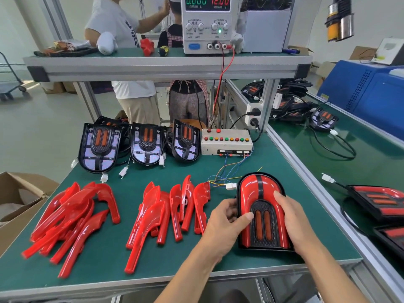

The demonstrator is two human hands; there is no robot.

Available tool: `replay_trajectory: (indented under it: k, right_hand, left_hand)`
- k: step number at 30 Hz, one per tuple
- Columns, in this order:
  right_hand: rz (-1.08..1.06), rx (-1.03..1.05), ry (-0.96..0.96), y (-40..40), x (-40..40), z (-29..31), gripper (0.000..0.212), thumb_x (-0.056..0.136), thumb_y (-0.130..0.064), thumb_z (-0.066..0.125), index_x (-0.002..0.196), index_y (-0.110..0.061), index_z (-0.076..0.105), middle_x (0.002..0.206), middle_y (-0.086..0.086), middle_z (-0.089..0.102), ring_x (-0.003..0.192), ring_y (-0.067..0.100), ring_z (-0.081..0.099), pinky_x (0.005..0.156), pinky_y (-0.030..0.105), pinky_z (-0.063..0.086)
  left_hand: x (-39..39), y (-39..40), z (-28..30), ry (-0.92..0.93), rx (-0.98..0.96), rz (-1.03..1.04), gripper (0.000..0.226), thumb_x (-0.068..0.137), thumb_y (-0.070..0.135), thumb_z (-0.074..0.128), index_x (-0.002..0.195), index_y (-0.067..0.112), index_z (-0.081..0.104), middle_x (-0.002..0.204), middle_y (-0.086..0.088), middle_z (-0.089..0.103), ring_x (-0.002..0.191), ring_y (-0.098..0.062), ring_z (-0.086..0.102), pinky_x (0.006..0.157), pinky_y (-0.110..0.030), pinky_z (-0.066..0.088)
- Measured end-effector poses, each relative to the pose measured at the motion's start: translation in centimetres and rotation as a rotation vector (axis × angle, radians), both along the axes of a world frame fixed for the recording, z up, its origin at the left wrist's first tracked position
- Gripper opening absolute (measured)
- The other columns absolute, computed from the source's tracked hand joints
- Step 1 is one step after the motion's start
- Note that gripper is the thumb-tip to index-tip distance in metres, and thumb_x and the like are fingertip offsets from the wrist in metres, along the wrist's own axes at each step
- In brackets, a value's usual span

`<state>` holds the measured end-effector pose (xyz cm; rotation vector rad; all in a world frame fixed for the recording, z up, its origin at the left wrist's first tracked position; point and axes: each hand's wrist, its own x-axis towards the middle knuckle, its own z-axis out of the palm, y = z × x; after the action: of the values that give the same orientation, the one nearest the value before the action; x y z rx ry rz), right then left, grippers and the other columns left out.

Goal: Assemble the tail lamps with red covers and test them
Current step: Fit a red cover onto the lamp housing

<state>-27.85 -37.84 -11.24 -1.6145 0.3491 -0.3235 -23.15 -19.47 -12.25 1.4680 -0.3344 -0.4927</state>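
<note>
A tail lamp [262, 193] with both red covers on it lies on the green mat at the front right. My left hand [227, 224] grips its left edge, thumb on the black centre piece. My right hand [290, 217] holds its right side. A white connector [230, 186] on coloured wires sits at the lamp's upper left. Two heaps of loose red covers lie to the left, one [72, 217] and another [175, 206]. Three uncovered black lamps [99, 147] stand in a row at the back.
A test box [226, 141] with coloured buttons sits behind the lamp. The power supply [206, 25] on the shelf reads 0.000 and 12.00. Finished lamps [380, 204] lie on the right bench. A cardboard box [19, 206] stands at left. Two people stand behind the bench.
</note>
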Motion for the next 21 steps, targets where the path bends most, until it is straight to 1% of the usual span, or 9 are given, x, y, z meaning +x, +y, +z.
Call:
replay_trajectory:
  k: [2,5,7,9,12,13,15,18,21]
  right_hand:
    - [0.034,-0.015,0.029,-0.2,-0.1,0.0,0.042,0.106,-0.044,0.044,0.100,-0.021,0.079,0.097,0.012,0.079,0.090,0.029,0.077,0.081,0.042,0.057]
    - [0.118,0.004,0.078,-0.8,-0.4,0.5,0.043,0.094,-0.060,0.052,0.110,-0.028,0.076,0.108,0.006,0.078,0.102,0.025,0.075,0.090,0.044,0.054]
    - [0.127,-0.046,0.084,-1.1,-0.3,1.0,0.058,0.082,-0.075,0.056,0.122,-0.034,0.069,0.118,-0.006,0.075,0.110,0.013,0.071,0.100,0.042,0.050]
    - [0.089,-0.218,0.084,-1.1,0.2,1.7,0.079,0.074,-0.089,0.051,0.135,-0.039,0.057,0.127,-0.019,0.067,0.119,0.000,0.062,0.105,0.033,0.043]
    - [-0.044,-0.507,0.037,-0.4,1.0,3.0,0.084,0.081,-0.081,0.046,0.151,-0.034,0.041,0.144,-0.022,0.043,0.135,-0.004,0.038,0.110,0.027,0.029]
    - [-0.060,-0.578,-0.003,-0.1,1.3,3.5,0.081,0.084,-0.078,0.048,0.150,-0.033,0.041,0.142,-0.021,0.043,0.135,-0.004,0.037,0.110,0.026,0.027]
    - [-0.034,-0.667,-0.019,0.4,2.0,4.6,0.074,0.084,-0.079,0.050,0.143,-0.034,0.051,0.134,-0.021,0.052,0.127,-0.004,0.044,0.105,0.023,0.032]
    - [0.037,-0.727,0.100,0.6,3.2,6.4,0.060,0.074,-0.082,0.051,0.114,-0.040,0.067,0.112,-0.025,0.066,0.105,-0.001,0.060,0.087,0.021,0.042]
    - [0.118,-0.783,0.199,-0.2,4.3,7.7,0.054,0.068,-0.081,0.056,0.095,-0.036,0.069,0.097,-0.017,0.070,0.092,0.005,0.065,0.083,0.033,0.052]
  left_hand:
    - [-0.1,0.1,0.0,0.014,-0.014,-0.022,0.039,0.092,0.022,0.074,0.126,0.020,0.056,0.115,-0.004,0.074,0.109,-0.020,0.070,0.096,-0.036,0.057]
    - [-0.3,0.1,0.0,-0.013,0.013,-0.024,0.042,0.091,0.025,0.075,0.127,0.021,0.055,0.117,-0.001,0.073,0.112,-0.020,0.068,0.101,-0.038,0.054]
    - [-0.3,0.1,0.0,-0.048,0.027,-0.018,0.043,0.089,0.027,0.077,0.127,0.023,0.056,0.118,0.002,0.072,0.113,-0.018,0.067,0.103,-0.036,0.053]
    - [-0.3,0.0,0.0,-0.071,0.034,-0.018,0.043,0.088,0.028,0.077,0.125,0.026,0.057,0.117,0.004,0.072,0.111,-0.015,0.067,0.102,-0.034,0.053]
    - [-0.3,-0.2,-0.1,-0.113,0.024,-0.005,0.042,0.086,0.026,0.078,0.122,0.025,0.058,0.116,0.004,0.072,0.110,-0.015,0.066,0.101,-0.033,0.052]
    - [-0.3,-0.3,-0.1,-0.129,0.019,0.005,0.042,0.085,0.025,0.078,0.122,0.024,0.058,0.116,0.002,0.072,0.110,-0.016,0.066,0.101,-0.034,0.052]
    - [-0.4,-0.4,-0.1,-0.138,0.008,0.013,0.043,0.085,0.026,0.078,0.122,0.023,0.058,0.117,0.000,0.071,0.110,-0.019,0.066,0.100,-0.032,0.052]
    - [-0.3,-0.3,-0.1,-0.142,-0.003,0.014,0.042,0.083,0.029,0.079,0.121,0.026,0.059,0.116,0.002,0.071,0.109,-0.018,0.066,0.097,-0.029,0.053]
    - [-0.3,-0.2,-0.3,-0.151,0.006,0.015,0.044,0.081,0.036,0.079,0.120,0.030,0.059,0.115,0.006,0.072,0.109,-0.015,0.066,0.099,-0.032,0.052]
